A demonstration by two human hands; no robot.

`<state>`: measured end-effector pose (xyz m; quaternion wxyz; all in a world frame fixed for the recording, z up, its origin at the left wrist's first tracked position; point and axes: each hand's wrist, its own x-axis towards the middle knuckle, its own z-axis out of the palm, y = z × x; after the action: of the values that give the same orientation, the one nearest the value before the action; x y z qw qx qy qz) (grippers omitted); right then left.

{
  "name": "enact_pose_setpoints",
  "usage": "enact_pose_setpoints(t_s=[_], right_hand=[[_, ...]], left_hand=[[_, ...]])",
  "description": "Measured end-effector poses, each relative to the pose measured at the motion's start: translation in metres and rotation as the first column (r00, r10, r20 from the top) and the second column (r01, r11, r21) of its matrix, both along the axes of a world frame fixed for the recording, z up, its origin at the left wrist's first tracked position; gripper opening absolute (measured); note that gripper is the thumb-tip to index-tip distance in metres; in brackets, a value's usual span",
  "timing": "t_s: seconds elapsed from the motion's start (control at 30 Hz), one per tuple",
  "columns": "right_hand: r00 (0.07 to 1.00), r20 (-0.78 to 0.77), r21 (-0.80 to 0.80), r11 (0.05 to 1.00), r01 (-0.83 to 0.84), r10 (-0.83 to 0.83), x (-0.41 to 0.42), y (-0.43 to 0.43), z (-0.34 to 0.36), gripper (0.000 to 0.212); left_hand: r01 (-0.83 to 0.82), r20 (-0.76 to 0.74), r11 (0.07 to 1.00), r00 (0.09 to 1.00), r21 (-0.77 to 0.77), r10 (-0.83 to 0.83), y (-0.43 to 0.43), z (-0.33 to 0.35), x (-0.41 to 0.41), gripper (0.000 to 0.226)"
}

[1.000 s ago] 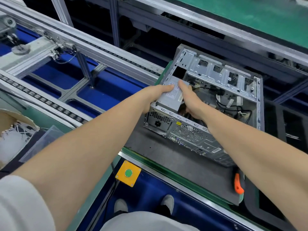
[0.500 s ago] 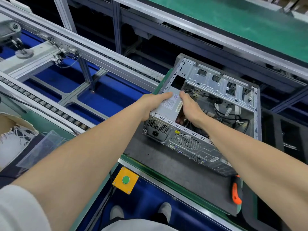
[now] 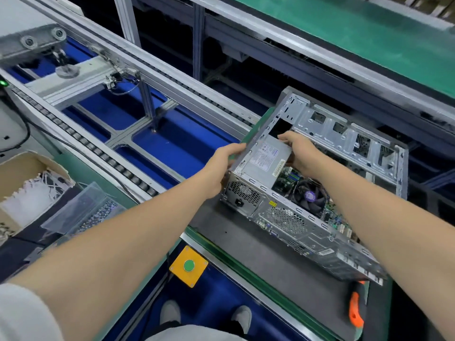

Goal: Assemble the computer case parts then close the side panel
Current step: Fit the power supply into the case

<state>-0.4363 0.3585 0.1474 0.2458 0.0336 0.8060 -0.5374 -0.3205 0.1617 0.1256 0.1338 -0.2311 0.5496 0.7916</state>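
The open computer case (image 3: pixel 344 143) lies on its side on a dark mat (image 3: pixel 246 242), its open side facing up. A grey power supply (image 3: pixel 266 161) with a printed label sits in the case's near left corner, behind the rear grille. My right hand (image 3: pixel 298 151) grips the power supply's far right edge, fingers curled over its top. My left hand (image 3: pixel 221 166) presses against the outside of the case's left wall next to the power supply, fingers fairly straight. The motherboard's black cooler fan (image 3: pixel 309 195) shows beside the power supply.
An orange-handled tool (image 3: pixel 355 313) lies on the mat's near right corner. A yellow box with a green button (image 3: pixel 189 266) hangs below the bench edge. A clear tray of screws (image 3: pixel 83 212) and a cardboard box (image 3: pixel 24 188) sit at left, beside the roller conveyor (image 3: pixel 98 151).
The power supply has dropped lower into the case corner. My left hand left its top and now lies on the case's outer wall. My right hand shifted to its far edge.
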Motion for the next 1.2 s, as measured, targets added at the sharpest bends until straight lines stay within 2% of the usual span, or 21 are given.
enact_pose_setpoints(t_s=[0.07,0.17,0.3,0.37,0.5,0.6,0.7,0.87,0.97,1.1,1.2], right_hand=[[0.996,0.076,0.016,0.998,-0.053,0.051,-0.01,-0.003,-0.002,0.024],[0.969,0.197,-0.031,0.989,-0.146,0.149,-0.021,-0.001,-0.006,0.03],[0.943,0.305,-0.13,0.987,-0.097,0.133,-0.031,0.001,-0.017,0.023],[0.93,0.328,-0.097,0.985,-0.141,0.166,-0.038,-0.003,-0.029,0.023],[0.92,0.316,0.081,0.96,-0.27,0.232,-0.053,-0.01,-0.045,0.042],[0.899,0.285,0.18,0.902,-0.392,0.333,-0.065,-0.014,-0.046,0.039],[0.867,0.331,0.21,0.866,-0.453,0.373,-0.07,-0.017,-0.045,0.055],[0.858,0.373,0.273,0.842,-0.465,0.353,-0.078,-0.028,-0.04,0.06],[0.851,0.382,0.254,0.844,-0.473,0.361,-0.083,-0.029,-0.045,0.052],[0.845,0.375,0.182,0.864,-0.47,0.381,-0.087,-0.026,-0.057,0.071],[0.874,0.317,0.167,0.886,-0.433,0.367,-0.089,-0.027,-0.059,0.063]], left_hand=[[-0.023,-0.117,0.997,0.993,0.074,0.032,-0.003,-0.02,0.019,0.04],[0.035,-0.217,0.998,0.976,0.056,-0.022,-0.006,-0.051,0.044,0.056],[0.08,-0.289,0.974,0.947,-0.211,-0.14,-0.008,-0.081,0.067,0.073],[0.065,-0.274,0.921,0.944,-0.384,-0.181,-0.006,-0.091,0.07,0.079],[0.004,-0.254,0.742,0.938,-0.67,-0.234,-0.002,-0.101,0.067,0.078],[-0.046,-0.267,0.617,0.925,-0.786,-0.271,-0.001,-0.102,0.068,0.069],[-0.108,-0.307,0.553,0.909,-0.826,-0.281,0.001,-0.099,0.069,0.066],[-0.046,-0.258,0.546,0.912,-0.837,-0.319,0.0,-0.096,0.068,0.061],[-0.026,-0.253,0.578,0.914,-0.815,-0.316,0.0,-0.095,0.067,0.061],[-0.03,-0.259,0.637,0.927,-0.77,-0.269,0.001,-0.097,0.068,0.063],[-0.056,-0.273,0.672,0.936,-0.738,-0.223,0.0,-0.102,0.067,0.068]])
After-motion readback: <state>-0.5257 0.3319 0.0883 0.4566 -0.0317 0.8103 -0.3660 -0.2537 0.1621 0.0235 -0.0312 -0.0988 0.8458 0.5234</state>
